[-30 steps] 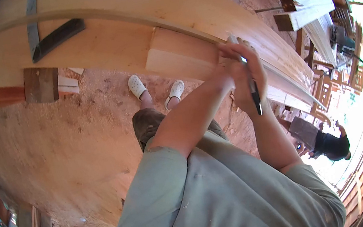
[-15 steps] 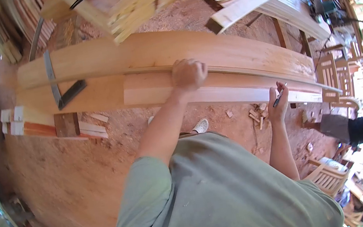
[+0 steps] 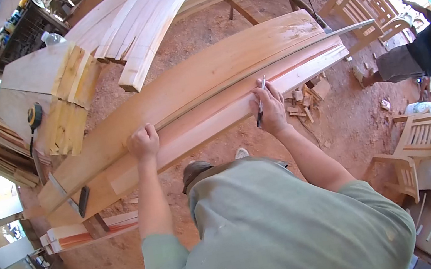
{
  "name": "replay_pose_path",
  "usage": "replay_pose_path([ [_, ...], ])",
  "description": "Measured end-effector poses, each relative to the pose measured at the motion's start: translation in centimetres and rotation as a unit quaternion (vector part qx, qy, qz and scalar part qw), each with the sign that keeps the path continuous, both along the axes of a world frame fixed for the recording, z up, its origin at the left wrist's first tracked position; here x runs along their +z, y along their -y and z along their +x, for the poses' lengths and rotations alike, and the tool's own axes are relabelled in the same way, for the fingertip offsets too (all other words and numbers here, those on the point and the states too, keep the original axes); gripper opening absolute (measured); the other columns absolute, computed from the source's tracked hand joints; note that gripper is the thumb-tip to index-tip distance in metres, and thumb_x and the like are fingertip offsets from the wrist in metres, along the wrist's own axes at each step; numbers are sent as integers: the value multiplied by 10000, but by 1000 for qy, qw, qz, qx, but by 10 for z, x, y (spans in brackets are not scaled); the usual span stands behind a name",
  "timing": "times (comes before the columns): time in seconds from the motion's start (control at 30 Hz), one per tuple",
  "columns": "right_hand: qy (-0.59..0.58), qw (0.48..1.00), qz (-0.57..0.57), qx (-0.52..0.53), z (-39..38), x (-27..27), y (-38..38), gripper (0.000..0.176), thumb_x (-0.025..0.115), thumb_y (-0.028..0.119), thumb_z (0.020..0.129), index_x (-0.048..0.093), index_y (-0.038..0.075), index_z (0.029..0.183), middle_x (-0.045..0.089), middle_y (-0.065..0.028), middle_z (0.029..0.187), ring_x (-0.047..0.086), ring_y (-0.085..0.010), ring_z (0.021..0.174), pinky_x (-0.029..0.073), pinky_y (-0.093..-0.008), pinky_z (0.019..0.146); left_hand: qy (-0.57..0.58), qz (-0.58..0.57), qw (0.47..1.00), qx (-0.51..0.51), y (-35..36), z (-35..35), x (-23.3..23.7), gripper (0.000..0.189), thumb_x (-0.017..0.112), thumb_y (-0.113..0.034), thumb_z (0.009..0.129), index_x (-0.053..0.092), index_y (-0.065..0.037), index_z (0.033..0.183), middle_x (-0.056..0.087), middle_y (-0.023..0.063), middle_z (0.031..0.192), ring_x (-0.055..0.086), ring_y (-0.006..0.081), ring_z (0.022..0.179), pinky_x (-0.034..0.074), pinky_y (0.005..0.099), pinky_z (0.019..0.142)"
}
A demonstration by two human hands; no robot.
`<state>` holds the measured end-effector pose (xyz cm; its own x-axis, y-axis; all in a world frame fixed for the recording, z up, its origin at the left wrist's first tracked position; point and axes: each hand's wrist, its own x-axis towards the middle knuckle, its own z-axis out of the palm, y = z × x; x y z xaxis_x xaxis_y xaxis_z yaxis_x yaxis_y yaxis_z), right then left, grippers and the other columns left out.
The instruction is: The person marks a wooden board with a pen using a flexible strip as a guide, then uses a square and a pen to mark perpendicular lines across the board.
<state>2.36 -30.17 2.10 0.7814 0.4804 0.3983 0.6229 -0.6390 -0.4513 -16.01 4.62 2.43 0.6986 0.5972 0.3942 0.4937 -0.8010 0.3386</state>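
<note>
My left hand (image 3: 143, 142) is closed in a fist at the edge of a long thin wooden strip (image 3: 348, 29), which lies in a slight curve along wide planks (image 3: 226, 57). The fingertips are hidden beneath the fist. My right hand (image 3: 273, 109) pinches a slim dark pencil or pen (image 3: 260, 113) over the nearer plank edge, apart from the strip. A square with a metal blade (image 3: 62, 188) and dark stock (image 3: 84, 201) lies across the planks' left end.
Beyond stand thick stacked beams (image 3: 159, 30) and a wood block stack with a tape measure (image 3: 35, 115). Offcuts (image 3: 309, 100) lie on the dirt floor. At right are wooden chairs (image 3: 414, 145) and another person (image 3: 422, 51). Short timber (image 3: 90, 233) sits below the planks.
The view has turned, so the planks now slant up to the right. My left hand is farther left along the strip, and my right hand has come inward from the planks' right end.
</note>
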Motion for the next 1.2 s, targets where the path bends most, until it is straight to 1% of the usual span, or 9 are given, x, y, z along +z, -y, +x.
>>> replay_pose_path([
  [0.33, 73, 997, 0, 25, 8, -18, -2, 282, 629, 182, 954, 608, 98, 1222, 594, -177, 1402, 488, -397, 1339, 373, -493, 1098, -77, -78, 993, -53, -6, 10, 37, 436, 815, -562, 738, 810, -142, 856, 742, 117, 790, 718, 313, 728, 567, 424, 652],
  [0.6, 97, 995, -15, 13, 7, -12, -4, 288, 614, 123, 956, 590, 65, 1237, 601, -185, 1400, 492, -404, 1333, 348, -479, 1132, 31, 20, 994, -104, -61, 56, 10, 523, 760, -580, 780, 746, -60, 732, 716, 113, 802, 678, 314, 854, 485, 429, 877],
  [0.9, -7, 992, 121, -44, 18, -30, -10, 179, 627, 22, 931, 650, 25, 1108, 603, -205, 1334, 530, -327, 1309, 468, -421, 1064, -24, -49, 996, -76, -156, 38, -35, 485, 771, -546, 797, 747, -68, 716, 708, 133, 830, 669, 312, 845, 494, 419, 870],
  [0.93, -183, 920, 340, -59, 26, -34, -9, 175, 619, 26, 938, 649, 20, 1110, 599, -203, 1332, 531, -318, 1307, 459, -417, 1070, -28, -56, 995, -82, -167, 31, -35, 485, 771, -546, 797, 747, -68, 716, 708, 133, 830, 669, 312, 845, 494, 419, 870],
  [0.97, -340, 771, 534, -71, 29, -38, -8, 171, 612, 31, 945, 648, 14, 1112, 595, -202, 1331, 531, -308, 1305, 450, -412, 1076, -34, -101, 993, -53, -178, 25, -29, 452, 795, -504, 796, 749, -54, 798, 713, 131, 853, 668, 304, 823, 511, 413, 835],
  [1.0, -255, 876, 405, -59, 26, -44, -4, 191, 585, 53, 968, 631, 14, 1150, 590, -198, 1334, 533, -290, 1292, 435, -400, 1080, -39, -144, 988, -23, -187, 18, -22, 435, 819, -462, 794, 752, -41, 880, 717, 130, 876, 667, 296, 802, 527, 406, 801],
  [1.03, -256, 878, 400, -65, 20, -39, -6, 191, 585, 53, 968, 631, 14, 1150, 590, -198, 1334, 533, -290, 1292, 435, -400, 1080, -43, -152, 987, -26, -194, 12, -18, 435, 819, -462, 794, 752, -41, 880, 717, 130, 876, 667, 296, 802, 527, 406, 801],
  [1.1, -2, 994, 104, -43, 10, -21, -13, 216, 569, 79, 982, 606, 17, 1186, 584, -185, 1342, 540, -294, 1275, 444, -403, 1062, 129, -24, 991, -1, -204, 2, -13, 461, 844, -378, 803, 704, -33, 1074, 719, 115, 898, 654, 265, 761, 543, 387, 709],
  [1.2, -49, 987, 145, -48, 9, -21, -16, 236, 565, 71, 974, 586, 13, 1202, 605, -196, 1312, 559, -328, 1249, 450, -418, 1052, 145, -105, 983, -36, -221, -19, 7, 438, 806, -365, 818, 707, -66, 1122, 737, 150, 1043, 689, 336, 949, 531, 430, 853],
])
